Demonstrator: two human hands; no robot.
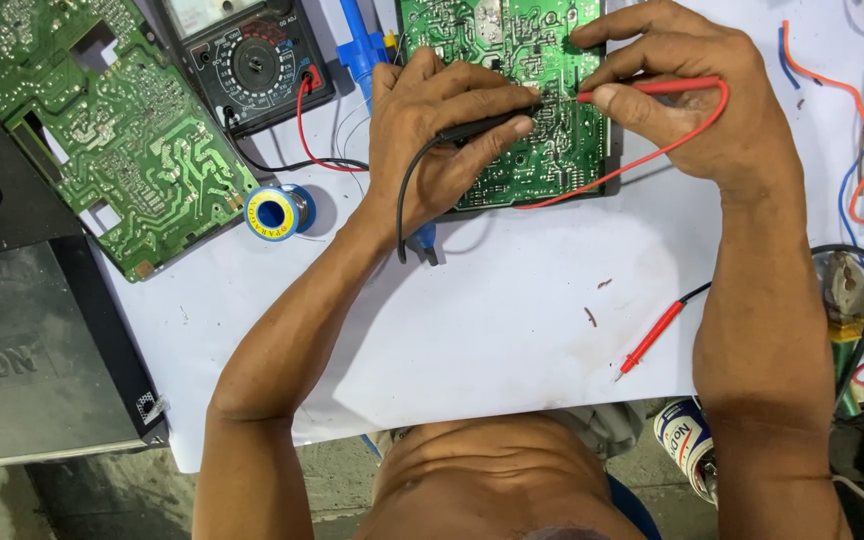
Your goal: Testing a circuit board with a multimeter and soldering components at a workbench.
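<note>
Sheet: I see white paper [512, 330] covering the bench.
Board: green circuit board [512, 60] lies top centre, under both hands.
Left hand [432, 130]: fingers closed around black probe [482, 125], tip on board.
Right hand [692, 100]: pinching red probe [642, 90], tip on board.
Meter: multimeter [247, 60] just left.

Green circuit board [512, 60] flat on white sheet, black probe [477, 127], red probe [642, 88] touching it

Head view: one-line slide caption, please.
Left hand presses a black probe and right hand a red probe onto a green circuit board beside an analog multimeter.
</note>
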